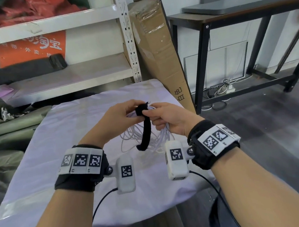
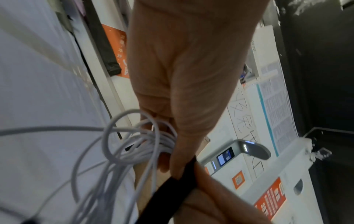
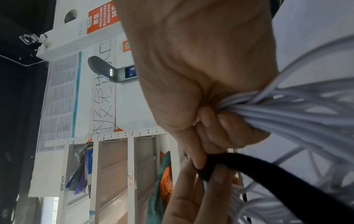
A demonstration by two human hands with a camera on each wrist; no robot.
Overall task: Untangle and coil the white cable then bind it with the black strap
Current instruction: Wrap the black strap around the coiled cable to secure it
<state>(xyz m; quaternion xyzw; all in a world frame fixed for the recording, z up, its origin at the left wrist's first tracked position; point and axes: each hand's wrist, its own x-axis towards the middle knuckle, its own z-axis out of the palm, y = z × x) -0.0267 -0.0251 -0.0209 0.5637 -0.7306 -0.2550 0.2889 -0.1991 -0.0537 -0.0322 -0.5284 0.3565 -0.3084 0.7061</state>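
Shelving stands at the far left, with an orange sign on it and a black bundle lying on its lower board. Nearer, my left hand is raised above the cloth-covered table, fingers curled around one side of the coiled cable; from the left wrist view the cable bunches against those fingers, and my thumb presses the strap where my right hand meets it. The strap sits between my two hands: its upper end wraps over the top of the gathered loops, and the rest hangs down in a curve in front of the coil, its free end dangling loose above the table. Loose white loops sag below my hands toward the cloth.

My right hand clenches the other side of the bundle; the right wrist view shows the strands squeezed in my lower fingers, while thumb and forefinger pinch the strap at the top. Both wrists carry black bands with white marker blocks.

Further right, a tall cardboard box leans against the shelving post, and a dark table stands on the floor beyond, with cords lying under it.
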